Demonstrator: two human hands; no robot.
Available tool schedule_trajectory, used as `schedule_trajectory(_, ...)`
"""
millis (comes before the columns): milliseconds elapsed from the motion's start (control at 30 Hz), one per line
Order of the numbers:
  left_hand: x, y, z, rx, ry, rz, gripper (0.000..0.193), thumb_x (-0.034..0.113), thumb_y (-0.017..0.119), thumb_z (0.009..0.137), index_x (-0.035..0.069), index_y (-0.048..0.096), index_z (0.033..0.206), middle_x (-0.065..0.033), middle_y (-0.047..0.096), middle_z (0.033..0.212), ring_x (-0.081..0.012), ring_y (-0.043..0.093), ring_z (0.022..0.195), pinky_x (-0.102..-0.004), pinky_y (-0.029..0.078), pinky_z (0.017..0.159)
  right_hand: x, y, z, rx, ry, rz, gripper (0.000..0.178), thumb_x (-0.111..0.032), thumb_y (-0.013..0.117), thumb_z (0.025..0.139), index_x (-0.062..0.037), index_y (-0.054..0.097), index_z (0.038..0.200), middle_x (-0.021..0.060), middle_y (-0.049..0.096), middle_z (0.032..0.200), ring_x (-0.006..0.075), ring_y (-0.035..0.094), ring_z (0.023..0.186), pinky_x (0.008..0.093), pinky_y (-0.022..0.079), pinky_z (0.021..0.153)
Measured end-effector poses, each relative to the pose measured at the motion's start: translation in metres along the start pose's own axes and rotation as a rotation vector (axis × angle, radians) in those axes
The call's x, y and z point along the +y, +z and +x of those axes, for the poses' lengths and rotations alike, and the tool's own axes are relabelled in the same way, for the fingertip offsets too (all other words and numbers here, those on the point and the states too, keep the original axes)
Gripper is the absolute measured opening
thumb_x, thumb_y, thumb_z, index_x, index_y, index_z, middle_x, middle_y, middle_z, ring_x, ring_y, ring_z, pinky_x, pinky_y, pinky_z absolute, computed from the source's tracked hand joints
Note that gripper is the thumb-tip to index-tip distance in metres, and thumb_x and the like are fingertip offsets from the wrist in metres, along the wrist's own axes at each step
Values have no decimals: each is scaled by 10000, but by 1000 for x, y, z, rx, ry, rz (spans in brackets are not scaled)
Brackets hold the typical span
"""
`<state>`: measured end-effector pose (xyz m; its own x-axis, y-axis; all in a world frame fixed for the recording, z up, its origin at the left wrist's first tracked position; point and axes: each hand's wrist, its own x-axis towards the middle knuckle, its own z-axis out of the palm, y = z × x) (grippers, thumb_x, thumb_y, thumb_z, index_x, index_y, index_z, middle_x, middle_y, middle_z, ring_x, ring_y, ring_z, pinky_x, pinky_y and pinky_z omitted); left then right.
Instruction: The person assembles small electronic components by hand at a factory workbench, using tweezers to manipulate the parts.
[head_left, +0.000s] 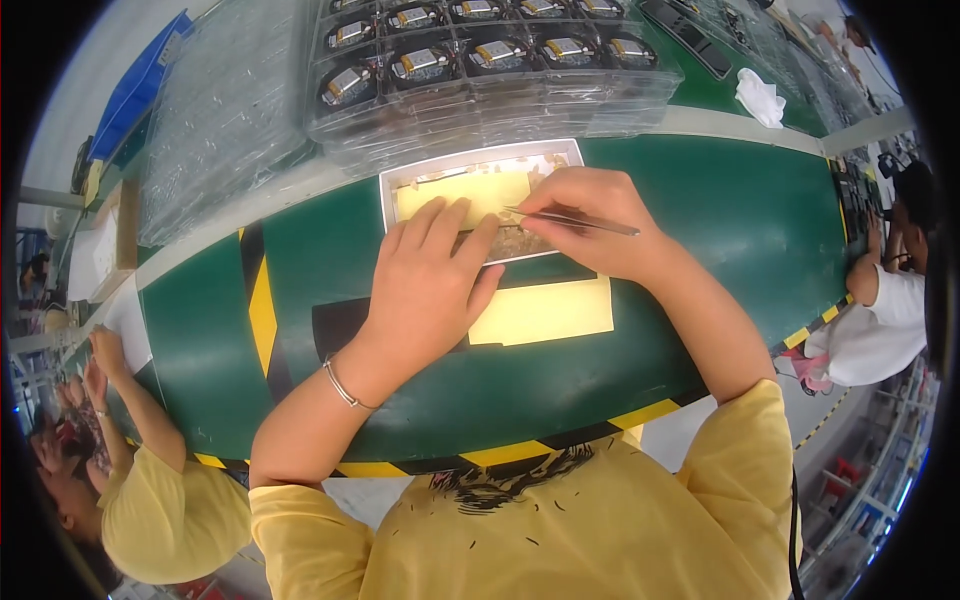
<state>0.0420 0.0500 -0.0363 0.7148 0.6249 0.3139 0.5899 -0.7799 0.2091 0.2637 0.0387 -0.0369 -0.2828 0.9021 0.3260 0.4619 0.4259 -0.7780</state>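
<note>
A shallow white box [391,216] lies on the green table, with a yellow sheet [480,188] and many small tan pieces [518,243] inside. My right hand [597,215] pinches metal tweezers [590,224], their tips down at the yellow sheet. My left hand [425,285] rests over the box's near left side, fingers spread, fingertips on the yellow sheet. Below the box lies another yellow sheet [545,312], partly beside my left thumb. A black flat piece [340,326] shows beneath my left hand and wrist; the rest of it is hidden.
Stacked clear trays [490,100] hold several round black devices beyond the box. More clear trays [225,110] stand at the far left, near a blue bin [135,85]. A crumpled white cloth [760,98] lies at the far right. Other people sit at both sides.
</note>
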Motion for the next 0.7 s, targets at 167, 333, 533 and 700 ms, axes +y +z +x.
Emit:
schedule_trajectory(167, -2, 0, 4, 7, 14, -12, 412, 225, 694, 774, 105, 621, 1161, -155, 558, 1175, -345, 519, 1120, -436, 432, 896, -5, -5, 4, -8, 89, -31, 128, -22, 742, 749, -8, 667, 851, 70, 632, 743, 140, 612, 654, 251, 477, 570)
schedule_trajectory(333, -3, 0, 5, -18, 6, -29, 420, 220, 698, 764, 110, 617, 1162, -145, 549, 1181, -340, 516, 1118, -437, 430, 896, 0, -5, 4, -28, -21, -132, 137, -21, 746, 728, -18, 668, 840, 85, 644, 763, 191, 622, 654, 272, 481, 579)
schedule_trajectory(533, -4, -2, 4, -67, -12, -34, 454, 215, 696, 752, 123, 603, 1187, -135, 531, 1202, -337, 501, 1133, -434, 421, 905, 5, -5, 5, -38, -103, -149, 134, -27, 744, 720, -22, 665, 828, 76, 651, 762, 234, 614, 644, 289, 481, 581)
schedule_trajectory(700, -1, -4, 7, -114, -30, 8, 483, 213, 693, 754, 143, 592, 1222, -132, 524, 1207, -333, 495, 1136, -434, 413, 911, 0, -10, 10, -60, -82, -137, 126, -21, 734, 726, -21, 664, 831, 69, 648, 758, 223, 611, 641, 280, 475, 567)
